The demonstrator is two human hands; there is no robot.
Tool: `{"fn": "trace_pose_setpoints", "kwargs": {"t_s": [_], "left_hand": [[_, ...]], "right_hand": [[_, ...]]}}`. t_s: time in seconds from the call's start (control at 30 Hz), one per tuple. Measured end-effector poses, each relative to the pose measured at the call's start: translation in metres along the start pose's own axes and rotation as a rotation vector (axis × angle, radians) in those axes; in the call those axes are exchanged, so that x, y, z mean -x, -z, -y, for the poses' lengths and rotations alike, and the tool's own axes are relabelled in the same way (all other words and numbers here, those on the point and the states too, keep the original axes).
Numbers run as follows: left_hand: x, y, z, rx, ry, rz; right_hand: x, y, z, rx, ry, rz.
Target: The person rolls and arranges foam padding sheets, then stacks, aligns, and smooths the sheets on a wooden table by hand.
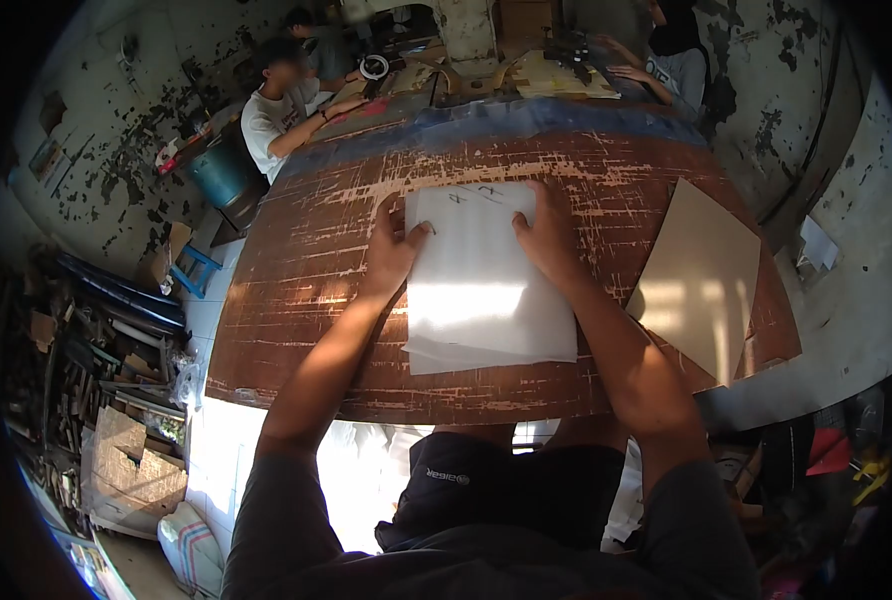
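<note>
A stack of thin white translucent sheets lies on the worn brown table in front of me, with dark handwritten marks near its far edge. Its near edges are slightly uneven, and sunlight glares across the lower half. My left hand grips the stack's left edge, thumb on top and fingers curled at the side. At the far right corner, my right hand holds the other edge, its thumb resting on the upper sheet. The undersides of the fingers are partly hidden.
A tan board lies at the right of the brown table. Two people work at the far end. A blue stool, a teal drum and piled scrap stand on the left.
</note>
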State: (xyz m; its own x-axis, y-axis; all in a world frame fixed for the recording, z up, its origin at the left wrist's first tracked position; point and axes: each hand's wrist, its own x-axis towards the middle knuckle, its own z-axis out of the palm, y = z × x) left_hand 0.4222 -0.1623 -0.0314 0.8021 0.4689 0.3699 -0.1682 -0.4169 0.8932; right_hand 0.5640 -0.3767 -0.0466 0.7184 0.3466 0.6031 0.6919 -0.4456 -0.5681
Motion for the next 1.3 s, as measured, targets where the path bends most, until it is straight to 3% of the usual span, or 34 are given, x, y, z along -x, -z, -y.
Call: {"fn": "trace_pose_setpoints", "kwargs": {"t_s": [0.07, 0.27, 0.37, 0.5, 0.63, 0.7, 0.77, 0.97, 1.17, 1.3], "left_hand": [[-0.005, -0.002, 0.010, 0.068, -0.001, -0.002], [-0.006, 0.004, 0.030, 0.302, 0.083, 0.071], [-0.002, 0.001, 0.014, 0.318, 0.097, -0.003], [-0.005, 0.002, 0.026, 0.380, -0.039, -0.103], [-0.005, 0.011, 0.022, 0.637, -0.006, 0.019], [-0.005, 0.014, 0.020, 0.689, 0.010, 0.050], [-0.004, 0.015, 0.015, 0.790, 0.022, 0.049], [-0.005, 0.017, 0.020, 0.758, 0.006, 0.082], [-0.003, 0.010, 0.019, 0.625, 0.030, 0.076], [-0.005, 0.008, 0.021, 0.595, 0.014, 0.078]], "right_hand": [[-0.002, 0.000, -0.008, 0.136, -0.060, -0.017], [-0.005, -0.001, -0.014, -0.161, -0.149, 0.088], [-0.004, -0.001, -0.005, -0.329, -0.134, 0.158], [-0.007, -0.006, -0.012, -0.447, -0.168, 0.142], [-0.010, -0.009, -0.025, -0.461, -0.222, 0.015], [-0.013, -0.008, -0.025, -0.693, -0.327, 0.004], [-0.012, -0.002, -0.020, -0.726, -0.357, 0.009], [-0.016, 0.003, -0.012, -0.840, -0.457, 0.064], [-0.014, 0.017, 0.009, -1.347, -0.560, 0.298], [-0.016, 0.010, -0.010, -1.399, -0.555, 0.393]]}}
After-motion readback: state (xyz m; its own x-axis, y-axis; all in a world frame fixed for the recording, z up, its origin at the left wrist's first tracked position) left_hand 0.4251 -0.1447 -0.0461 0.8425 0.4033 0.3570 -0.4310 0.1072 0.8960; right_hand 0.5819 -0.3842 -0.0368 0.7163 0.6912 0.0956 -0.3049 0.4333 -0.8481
